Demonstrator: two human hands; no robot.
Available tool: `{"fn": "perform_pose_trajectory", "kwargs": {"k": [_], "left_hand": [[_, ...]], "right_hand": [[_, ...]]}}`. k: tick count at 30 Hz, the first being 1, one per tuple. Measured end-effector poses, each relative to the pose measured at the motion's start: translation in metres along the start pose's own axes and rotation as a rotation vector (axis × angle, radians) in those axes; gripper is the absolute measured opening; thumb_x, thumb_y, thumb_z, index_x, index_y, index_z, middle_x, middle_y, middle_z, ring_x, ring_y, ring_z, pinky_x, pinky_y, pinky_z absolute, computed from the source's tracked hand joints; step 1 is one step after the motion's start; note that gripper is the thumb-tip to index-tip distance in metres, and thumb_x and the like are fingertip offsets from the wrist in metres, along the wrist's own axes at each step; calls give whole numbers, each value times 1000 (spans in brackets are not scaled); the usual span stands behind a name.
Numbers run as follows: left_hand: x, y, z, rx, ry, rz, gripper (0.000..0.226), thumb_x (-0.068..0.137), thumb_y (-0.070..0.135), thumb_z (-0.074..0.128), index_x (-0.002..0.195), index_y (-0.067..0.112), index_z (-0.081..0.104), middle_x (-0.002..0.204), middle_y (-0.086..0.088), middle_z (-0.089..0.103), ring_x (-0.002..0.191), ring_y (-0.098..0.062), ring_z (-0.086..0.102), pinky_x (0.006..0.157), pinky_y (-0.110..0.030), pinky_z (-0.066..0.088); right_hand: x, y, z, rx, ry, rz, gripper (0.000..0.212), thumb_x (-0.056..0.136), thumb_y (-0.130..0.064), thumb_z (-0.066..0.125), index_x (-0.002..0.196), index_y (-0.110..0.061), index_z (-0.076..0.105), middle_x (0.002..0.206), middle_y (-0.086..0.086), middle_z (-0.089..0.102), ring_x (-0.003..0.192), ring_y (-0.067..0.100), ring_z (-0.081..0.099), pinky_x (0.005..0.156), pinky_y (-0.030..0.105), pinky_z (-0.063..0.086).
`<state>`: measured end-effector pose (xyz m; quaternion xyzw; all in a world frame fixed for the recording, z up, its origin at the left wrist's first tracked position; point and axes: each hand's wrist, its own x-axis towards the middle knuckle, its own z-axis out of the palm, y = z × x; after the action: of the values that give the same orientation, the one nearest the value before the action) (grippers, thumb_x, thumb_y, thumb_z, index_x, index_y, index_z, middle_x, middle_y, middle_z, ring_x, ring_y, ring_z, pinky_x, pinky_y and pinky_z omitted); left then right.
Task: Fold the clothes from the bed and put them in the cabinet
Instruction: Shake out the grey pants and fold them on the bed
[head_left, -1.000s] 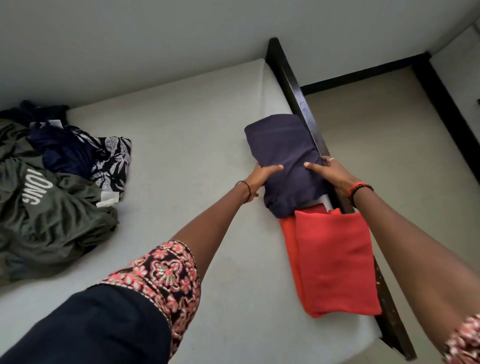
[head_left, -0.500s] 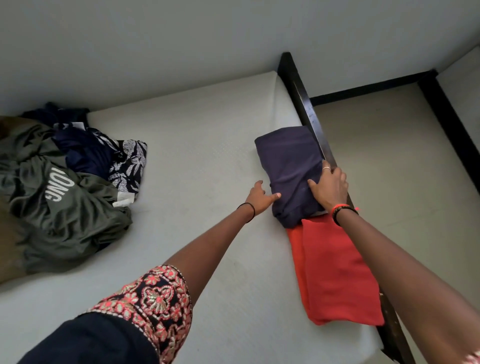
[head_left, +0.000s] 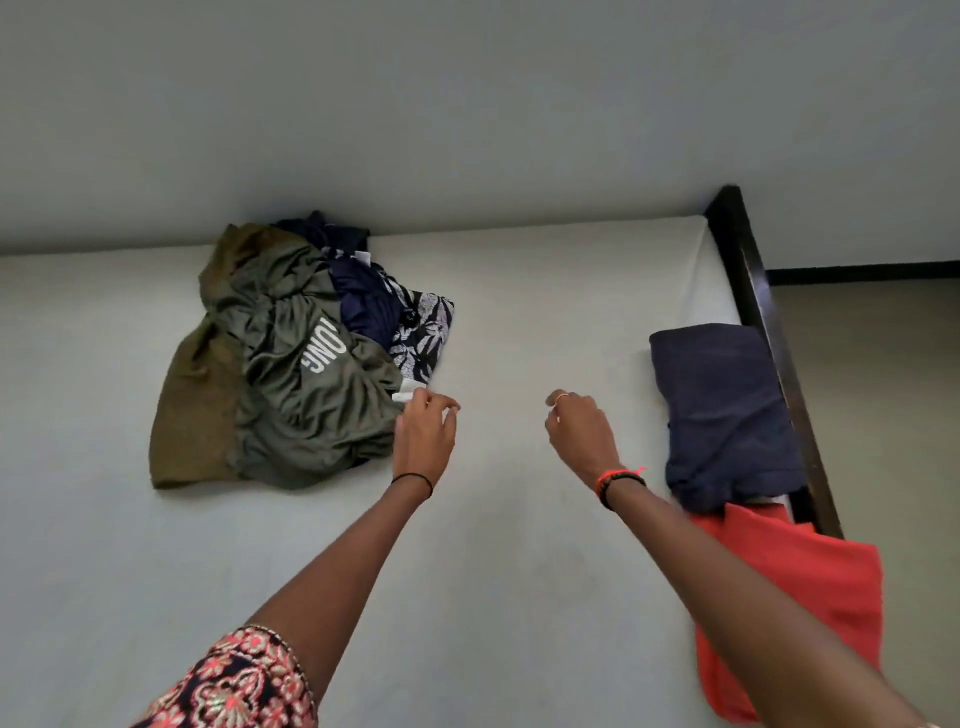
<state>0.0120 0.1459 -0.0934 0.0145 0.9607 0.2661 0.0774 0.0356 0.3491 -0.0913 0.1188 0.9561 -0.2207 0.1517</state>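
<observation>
Next from the heap
Your left hand (head_left: 423, 436) hovers spread and empty; the olive shirt (head_left: 311, 400) just beyond its fingertips is limp, so pinch its hem.

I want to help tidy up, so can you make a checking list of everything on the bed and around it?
Surface: pale grey mattress, mostly bare.
Job's things: folded navy garment and folded red garment at the right edge; unfolded heap with olive lettered shirt and leaf-print cloth.
Clutter: nothing seen.
Grippers: left hand empty, at the heap's edge; right hand empty, loosely curled.
Cables: nothing seen.
Surroundings: dark bed frame, grey wall, beige floor.
</observation>
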Motion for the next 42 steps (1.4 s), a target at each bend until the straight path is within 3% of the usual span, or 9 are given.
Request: {"fn": "perform_pose_trajectory", "kwargs": {"k": [3,7,12,19,23,27,34,39,42], "left_hand": [[-2,-50,-30,276,149,-96,27,81,17,68,107,11,61,104,-14,56,93,-34,56,78,-43,43],[-7,-112,-51,508,-113,-282,64,80,42,68,131,12,43,128,-11,45,114,-29,46,92,-40,36],[6,-141,-58,657,-161,-88,35,90,28,53,123,16,48,123,-10,50,115,-28,46,94,-40,33],[-1,-126,-82,140,-115,308,16,85,-2,47,99,1,54,92,-19,62,85,-36,61,75,-42,45],[-34,-94,-97,-7,-155,210,15,95,11,41,106,2,47,93,-22,63,83,-41,59,62,-39,37],[-61,-70,-116,-79,-173,215,42,86,48,26,105,16,48,80,-16,66,74,-39,62,56,-39,41],[-76,-24,-178,-77,-146,261,53,81,55,21,100,17,52,73,-4,62,65,-24,59,54,-29,35],[-78,25,-256,-178,-88,333,21,97,34,43,98,16,54,71,5,55,55,-5,49,51,-16,36],[-77,50,-306,-265,33,346,39,90,49,38,103,18,57,76,1,66,64,-8,61,59,-23,48]], "right_hand": [[0,-58,30,111,-84,-84,35,90,-5,39,120,-8,57,115,13,64,111,33,50,88,38,40],[1,-126,71,209,-230,-139,35,89,-5,41,122,-7,56,118,16,62,114,35,48,90,38,40],[6,-172,101,222,-319,-211,26,90,-9,51,113,1,55,115,24,61,108,41,53,87,40,39],[0,-180,112,289,-304,-183,68,81,-11,66,142,-24,39,129,20,45,116,38,49,104,42,40],[-11,-178,95,219,-291,-183,23,83,-13,57,103,-8,66,102,24,57,93,41,56,79,40,47],[-33,-178,52,360,-254,-201,14,76,-11,49,69,-12,61,80,11,67,72,20,55,60,25,36],[-88,-160,-31,542,-269,-137,13,86,-3,51,90,-10,62,78,-1,64,71,11,61,65,20,45],[-122,-170,-122,726,-174,-137,27,85,13,46,94,-6,62,78,3,65,61,-3,60,59,11,45],[-133,-179,-176,873,-117,-159,18,85,7,57,92,-9,61,74,6,70,59,4,62,58,15,46]]}}
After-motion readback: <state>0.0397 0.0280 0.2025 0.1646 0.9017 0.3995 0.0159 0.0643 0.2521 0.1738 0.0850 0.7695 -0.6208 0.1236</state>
